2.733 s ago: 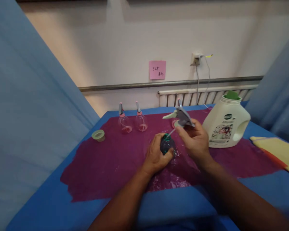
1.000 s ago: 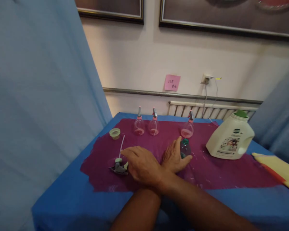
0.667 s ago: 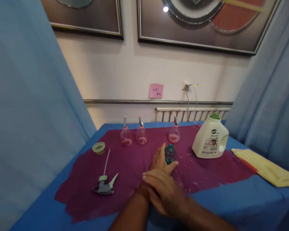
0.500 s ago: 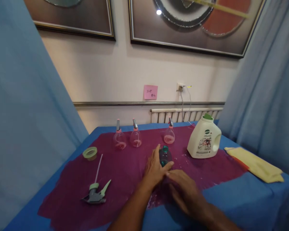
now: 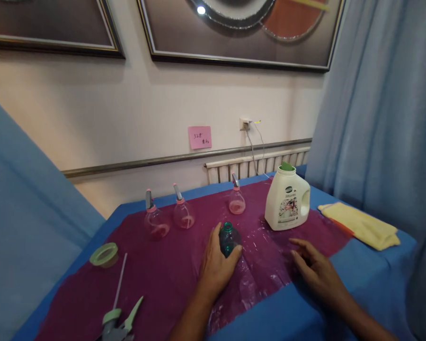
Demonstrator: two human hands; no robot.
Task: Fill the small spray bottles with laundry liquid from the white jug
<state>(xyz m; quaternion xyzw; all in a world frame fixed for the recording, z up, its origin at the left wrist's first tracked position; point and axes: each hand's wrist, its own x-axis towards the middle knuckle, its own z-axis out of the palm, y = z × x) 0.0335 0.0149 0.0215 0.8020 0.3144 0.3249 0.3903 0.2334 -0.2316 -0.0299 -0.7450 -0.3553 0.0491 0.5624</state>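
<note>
- Head view: left hand (image 5: 216,263) curls around the green-necked bottle (image 5: 230,240), thumb and fingers on either side of its body.
- That bottle stands upright on the purple sheet (image 5: 163,284), its mouth open.
- Right hand (image 5: 314,267) is loosely spread, fingers bent, near the cream jug (image 5: 287,203) and well apart from the bottle.
- Grey spray head (image 5: 110,323) lies at lower left, its straw reaching toward the pale green tub (image 5: 110,261).
- Three pink-collared spray bottles (image 5: 184,217) stand farther back, each with pink liquid.

Left hand (image 5: 216,260): it's gripping, thumb extending.
Right hand (image 5: 315,270): I'm seeing it hovering (well apart), fingers loosely curling.
</note>
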